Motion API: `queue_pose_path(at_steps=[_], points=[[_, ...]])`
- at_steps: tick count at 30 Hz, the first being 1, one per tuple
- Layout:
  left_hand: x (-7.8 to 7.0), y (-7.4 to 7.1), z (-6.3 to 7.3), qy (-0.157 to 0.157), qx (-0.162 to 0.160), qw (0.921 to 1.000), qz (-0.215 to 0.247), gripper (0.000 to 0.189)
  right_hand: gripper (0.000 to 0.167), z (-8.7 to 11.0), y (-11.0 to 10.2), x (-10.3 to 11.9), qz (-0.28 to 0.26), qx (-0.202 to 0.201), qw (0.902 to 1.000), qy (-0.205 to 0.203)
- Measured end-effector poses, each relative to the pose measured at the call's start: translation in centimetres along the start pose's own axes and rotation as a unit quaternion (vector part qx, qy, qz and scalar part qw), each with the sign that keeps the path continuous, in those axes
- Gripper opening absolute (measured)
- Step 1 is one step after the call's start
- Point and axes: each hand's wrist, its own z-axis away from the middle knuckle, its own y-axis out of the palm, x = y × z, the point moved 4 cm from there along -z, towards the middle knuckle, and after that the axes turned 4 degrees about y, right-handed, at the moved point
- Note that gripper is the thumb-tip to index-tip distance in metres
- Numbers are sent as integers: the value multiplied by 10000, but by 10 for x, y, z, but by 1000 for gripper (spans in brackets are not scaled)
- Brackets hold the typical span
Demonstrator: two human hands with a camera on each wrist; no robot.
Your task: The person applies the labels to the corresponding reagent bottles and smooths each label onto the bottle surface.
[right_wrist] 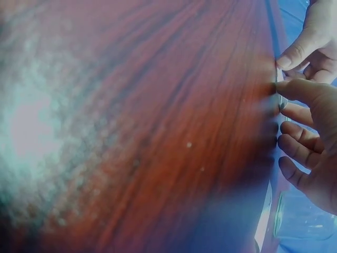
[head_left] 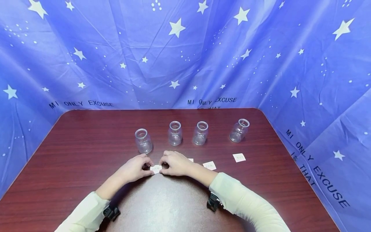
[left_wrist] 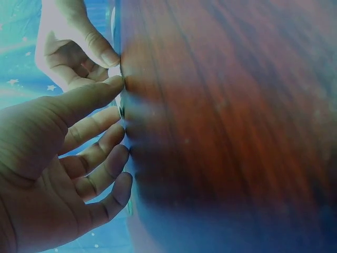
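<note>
A small white paper label [head_left: 156, 169] with handwriting lies low over the table in the head view. My left hand [head_left: 135, 168] pinches its left edge between thumb and fingertips. On the opposite edge, my right hand [head_left: 177, 163] pinches it the same way. The left wrist view shows the left thumb and curved fingers [left_wrist: 108, 163] down at the tabletop, with a bit of white between the two thumbs. Just behind the left hand stands a clear glass jar [head_left: 144, 141]. Another label [head_left: 190, 160] is partly hidden behind the right hand.
Three more open glass jars stand farther back: one at centre [head_left: 175, 133], one beside it [head_left: 200, 133], one at right [head_left: 239, 130]. Labels lie in front, one near the right forearm [head_left: 209, 165] and one farther right [head_left: 239, 157]. A starry blue cloth [head_left: 150, 80] surrounds the dark red table [head_left: 95, 138].
</note>
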Motion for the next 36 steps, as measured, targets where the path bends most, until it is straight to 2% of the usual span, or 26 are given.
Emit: queue_pose_path(at_steps=[10, 15, 21, 25, 27, 36], points=[[8, -2, 2, 15, -154, 9983, 571, 21, 20, 7, -9, -5, -196, -348, 9992, 35], [10, -4, 3, -176, -103, 9939, 1085, 21, 20, 12, -13, -11, -262, -510, 9983, 99], [9, 0, 3, -410, 171, 9795, 1967, 15, 21, 18, -18, -14, -404, -737, 9964, 85], [7, 5, 2, -583, 321, 9623, 2639, 15, 21, 21, -21, -15, -479, -890, 9949, 26], [6, 7, 2, -647, 295, 9554, 2865, 16, 21, 23, -22, -15, -494, -956, 9942, 11], [-1, 10, -2, -684, 11, 9457, 3178, 16, 23, 33, -28, -17, -542, -1084, 9925, 167]])
